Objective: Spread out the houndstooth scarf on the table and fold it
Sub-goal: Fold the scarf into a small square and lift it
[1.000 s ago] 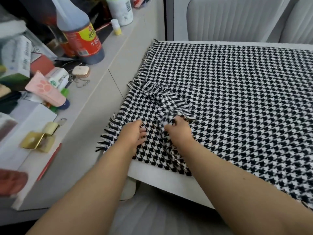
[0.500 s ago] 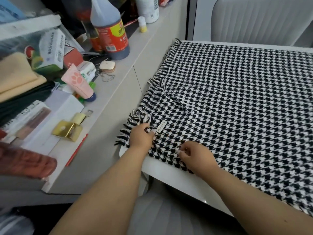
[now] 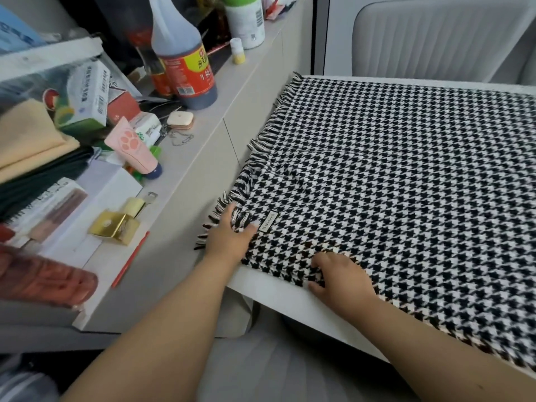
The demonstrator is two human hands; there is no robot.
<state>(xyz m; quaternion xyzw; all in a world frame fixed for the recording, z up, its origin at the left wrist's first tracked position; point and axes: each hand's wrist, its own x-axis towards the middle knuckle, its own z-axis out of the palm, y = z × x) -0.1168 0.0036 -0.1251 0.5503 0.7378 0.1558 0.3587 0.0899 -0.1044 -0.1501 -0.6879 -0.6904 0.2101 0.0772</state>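
Note:
The black-and-white houndstooth scarf (image 3: 391,184) lies spread flat over the white table (image 3: 290,295), its fringed end along the table's left side. A small label (image 3: 268,223) shows near the front left corner. My left hand (image 3: 229,237) is at that corner, with a tuft of fringe held between thumb and fingers. A little to the right, my right hand (image 3: 339,278) sits on the scarf's front edge, fingers curled on the cloth and thumb at the hem.
A beige counter (image 3: 179,216) adjoins the table on the left, crowded with a dark sauce bottle (image 3: 185,68), a pink tube (image 3: 132,149), a gold clip (image 3: 113,227), boxes and folded cloth. Padded light chairs (image 3: 435,39) stand behind the table.
The bunched, folded-over fringed corner has been pulled flat toward the front left. Both hands moved from the middle of that fold to the scarf's corner and front edge.

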